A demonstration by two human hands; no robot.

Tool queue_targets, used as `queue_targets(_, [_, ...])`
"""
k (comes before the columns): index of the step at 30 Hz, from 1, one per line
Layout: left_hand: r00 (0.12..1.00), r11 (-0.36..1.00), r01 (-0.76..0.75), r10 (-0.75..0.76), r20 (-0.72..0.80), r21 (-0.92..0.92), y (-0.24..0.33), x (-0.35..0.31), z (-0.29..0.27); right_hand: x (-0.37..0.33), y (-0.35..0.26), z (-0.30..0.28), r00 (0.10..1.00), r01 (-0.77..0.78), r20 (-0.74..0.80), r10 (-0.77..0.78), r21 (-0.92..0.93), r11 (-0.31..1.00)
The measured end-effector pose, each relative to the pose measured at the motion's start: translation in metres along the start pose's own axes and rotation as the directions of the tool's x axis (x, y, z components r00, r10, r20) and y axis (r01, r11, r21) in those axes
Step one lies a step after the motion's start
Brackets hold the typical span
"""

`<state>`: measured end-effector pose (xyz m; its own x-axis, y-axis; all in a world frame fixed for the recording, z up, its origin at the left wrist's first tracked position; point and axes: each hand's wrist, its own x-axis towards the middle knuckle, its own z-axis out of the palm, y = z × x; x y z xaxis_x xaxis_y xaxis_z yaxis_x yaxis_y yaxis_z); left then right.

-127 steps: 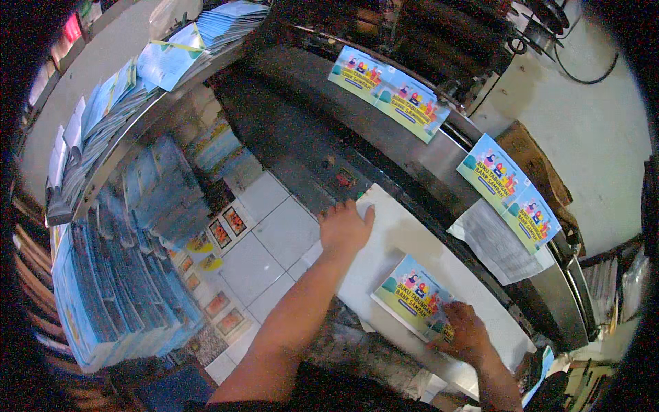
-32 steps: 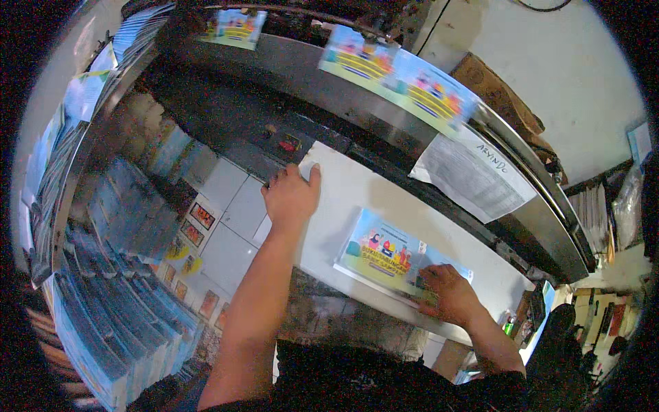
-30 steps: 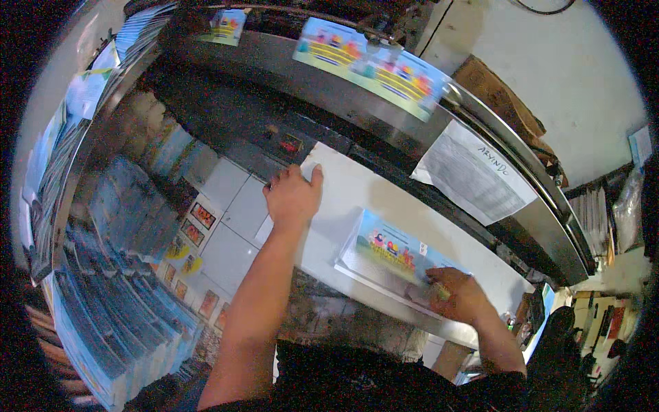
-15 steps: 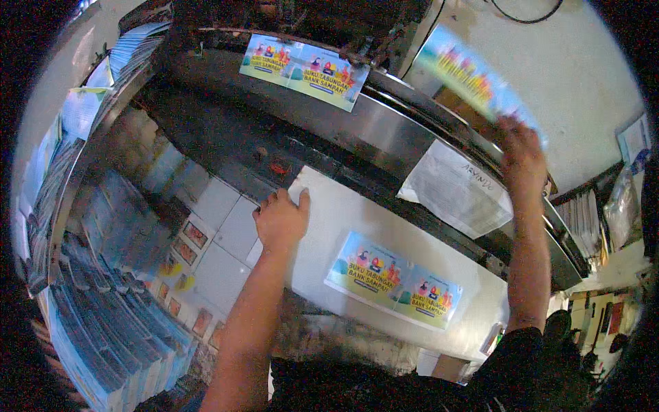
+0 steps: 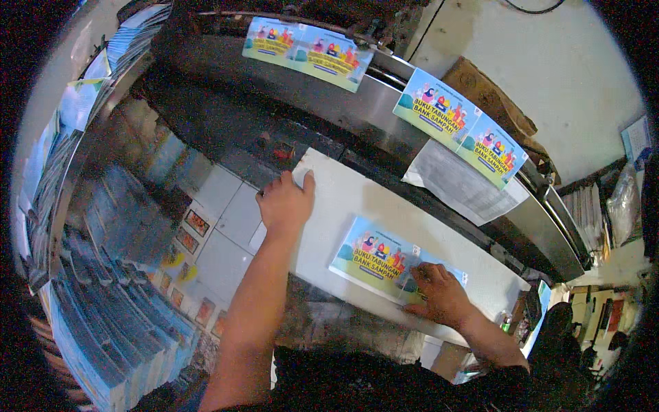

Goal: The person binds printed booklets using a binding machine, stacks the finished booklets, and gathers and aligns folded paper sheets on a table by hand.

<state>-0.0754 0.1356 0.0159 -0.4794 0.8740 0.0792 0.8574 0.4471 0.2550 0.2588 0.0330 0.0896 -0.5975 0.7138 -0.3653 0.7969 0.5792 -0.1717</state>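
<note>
From here I see the left hand [image 5: 286, 204] spread at the edge of the white table [image 5: 391, 206] — well apart from the right hand [image 5: 439, 295], which covers part of the blue-and-yellow printed sheets [image 5: 374, 255] lying there, gripped or not I cannot tell.

I see bold two-line lettering [image 5: 374, 265] on the near rectangular blue-and-green paper sheet [image 5: 377, 253], matching far right sheet [image 5: 461, 129] and, blurred, far left sheet [image 5: 309, 55].

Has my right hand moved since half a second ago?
Yes: against the white board, the right hand has come back toward the body, from over the metal rail to the right part of the printed sheets.
</note>
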Motion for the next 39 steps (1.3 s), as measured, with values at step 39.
queue_targets(39, [0.998, 0.999, 0.028, -0.027, 0.052, -0.021, -0.004, 0.001, 0.001, 0.039, 0.051, -0.045, 0.973, -0.026, -0.228, 0.012, -0.059, 0.998])
